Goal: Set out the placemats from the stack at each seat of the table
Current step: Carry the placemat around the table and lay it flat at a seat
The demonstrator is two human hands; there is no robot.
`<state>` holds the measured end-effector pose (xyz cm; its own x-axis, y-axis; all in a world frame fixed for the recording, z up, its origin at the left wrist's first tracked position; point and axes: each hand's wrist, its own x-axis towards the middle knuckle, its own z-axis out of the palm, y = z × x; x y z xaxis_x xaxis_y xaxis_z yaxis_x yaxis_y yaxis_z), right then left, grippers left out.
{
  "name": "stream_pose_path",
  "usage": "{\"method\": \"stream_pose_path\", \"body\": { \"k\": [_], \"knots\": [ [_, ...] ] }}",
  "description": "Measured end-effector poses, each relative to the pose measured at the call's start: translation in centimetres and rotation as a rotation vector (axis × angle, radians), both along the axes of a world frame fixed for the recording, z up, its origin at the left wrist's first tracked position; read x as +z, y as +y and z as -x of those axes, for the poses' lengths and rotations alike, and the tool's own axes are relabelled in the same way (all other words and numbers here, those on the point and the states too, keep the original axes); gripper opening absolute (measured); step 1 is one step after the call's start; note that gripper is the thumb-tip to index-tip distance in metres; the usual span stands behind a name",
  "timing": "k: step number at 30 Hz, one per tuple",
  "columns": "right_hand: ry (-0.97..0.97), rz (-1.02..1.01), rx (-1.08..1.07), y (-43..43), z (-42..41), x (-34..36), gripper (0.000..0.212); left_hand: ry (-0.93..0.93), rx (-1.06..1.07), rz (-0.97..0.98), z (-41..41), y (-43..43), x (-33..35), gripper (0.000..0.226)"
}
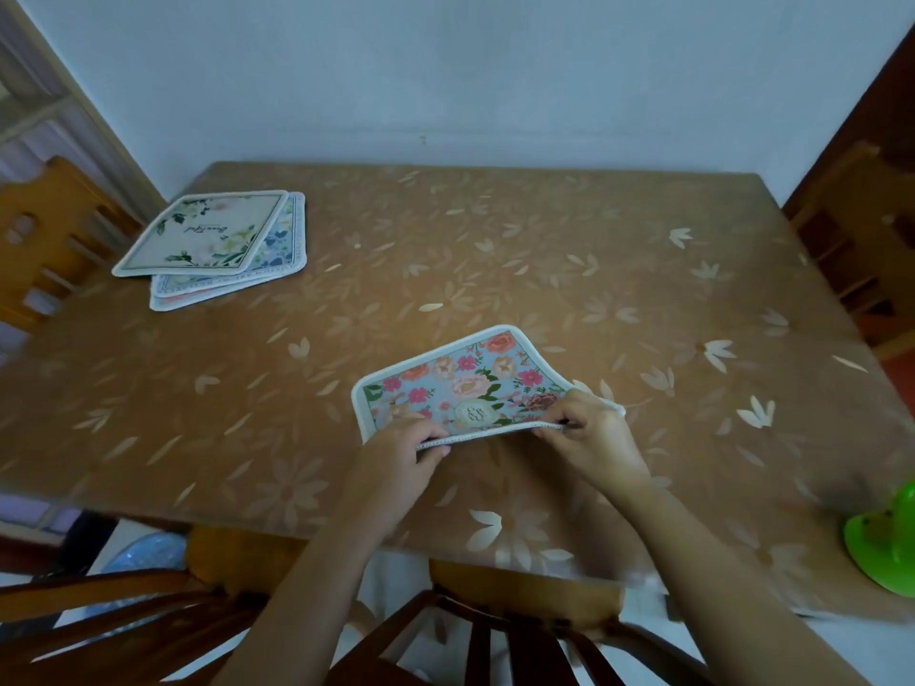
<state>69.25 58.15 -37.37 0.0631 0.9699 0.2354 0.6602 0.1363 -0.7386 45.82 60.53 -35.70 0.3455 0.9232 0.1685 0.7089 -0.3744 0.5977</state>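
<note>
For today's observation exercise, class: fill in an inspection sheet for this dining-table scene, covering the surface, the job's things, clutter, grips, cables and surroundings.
Surface: brown table with pale flower-pattern cover.
Job's things: blue floral rectangular placemat at the near middle, its near edge raised; fanned stack of floral placemats at the far left corner.
Clutter: bright green plastic object at the near right, cut off by the frame.
Grips: left hand and right hand each pinch the placemat's near edge.
Cables: nothing seen.
Surroundings: left wooden chair, right wooden chair, near dark wooden chair; pale wall behind.
</note>
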Motion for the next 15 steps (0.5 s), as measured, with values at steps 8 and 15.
{"method": "stream_pose_path", "body": {
  "k": [8, 15],
  "knots": [
    [-0.108, -0.132, -0.107, 0.3, -1.0, 7.0, 0.012, -0.039, -0.050, -0.153, -1.9, 2.8, 6.3, 0.006],
    [-0.229, -0.196, -0.174, 0.9, -2.8, 12.2, 0.012, 0.007, -0.136, -0.235, -5.7, 4.9, 11.8, 0.019]
  ]
}}
